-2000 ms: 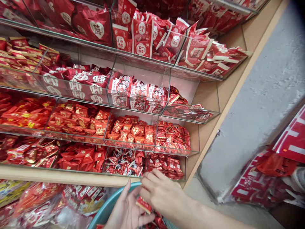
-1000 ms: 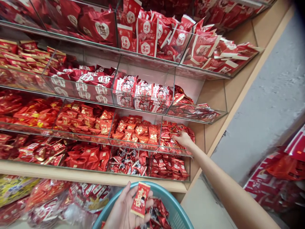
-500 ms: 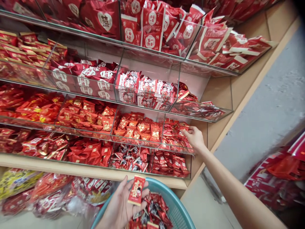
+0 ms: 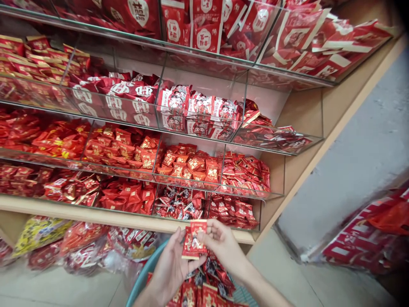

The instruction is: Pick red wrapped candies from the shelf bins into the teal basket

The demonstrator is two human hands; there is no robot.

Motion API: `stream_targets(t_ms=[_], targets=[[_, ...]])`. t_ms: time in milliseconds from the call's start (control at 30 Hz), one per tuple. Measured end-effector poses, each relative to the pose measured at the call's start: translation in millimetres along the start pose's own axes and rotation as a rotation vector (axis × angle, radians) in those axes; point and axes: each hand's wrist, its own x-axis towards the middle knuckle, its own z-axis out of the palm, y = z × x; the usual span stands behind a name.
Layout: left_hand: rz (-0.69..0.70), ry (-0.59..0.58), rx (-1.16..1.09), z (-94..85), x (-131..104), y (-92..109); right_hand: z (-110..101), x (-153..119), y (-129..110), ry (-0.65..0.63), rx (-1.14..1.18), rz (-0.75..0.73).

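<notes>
Our left hand [image 4: 171, 264] is half-open, palm up, lower red packet [image 4: 187, 250] on its fingers; our right hand [image 4: 223, 247] pinches the upper red packet [image 4: 201, 232] overlapping it, both above the teal basket [image 4: 143, 275]. Shelf text: 囍 on the large red bag [image 4: 138, 13], 幸福一生 on the white-edged packet [image 4: 205, 39]. Wooden shelving [image 4: 128, 219] with clear-fronted bins, grey wall [image 4: 351, 157], pale tiled floor [image 4: 284, 277].
</notes>
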Motion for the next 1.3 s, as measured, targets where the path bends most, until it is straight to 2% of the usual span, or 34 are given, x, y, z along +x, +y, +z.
stream_targets(t_ms=[133,333,400,533,633,700,800,867,900,967,1033,1100,1300], targets=[[0.003,-0.035,0.001,1.9,0,-3,7,-1,22,-0.018,0.034,-0.003],[0.001,-0.037,0.006,3.7,0,-9,9,-3,31,0.052,-0.227,-0.072],[0.007,0.004,0.014,4.5,0,-11,9,-6,31,0.074,-0.317,-0.091],[0.058,0.177,0.062,2.5,1,-16,2,-4,27,0.108,-0.394,-0.116],[0.062,0.262,0.084,-1.1,4,-19,-15,7,13,0.197,-0.463,-0.210],[0.048,0.269,0.096,-2.8,4,-21,-33,18,-4,0.284,-0.539,-0.313],[0.039,0.244,0.113,-4.3,4,-23,-69,39,-35,0.469,-0.689,-0.460],[0.047,0.242,0.124,-5.2,3,-23,-97,55,-54,0.596,-0.829,-0.494],[0.052,0.241,0.128,-5.7,3,-24,-112,62,-62,0.639,-0.914,-0.465],[0.059,0.239,0.133,-6.3,3,-24,-139,78,-72,0.664,-1.097,-0.285],[0.058,0.244,0.130,-6.1,3,-23,-160,91,-76,0.627,-1.232,-0.065],[0.046,0.250,0.117,-5.2,2,-22,-173,100,-73,0.578,-1.281,0.070],[0.002,0.293,0.072,-5.7,2,-21,-183,109,-60,0.525,-1.212,0.152]])
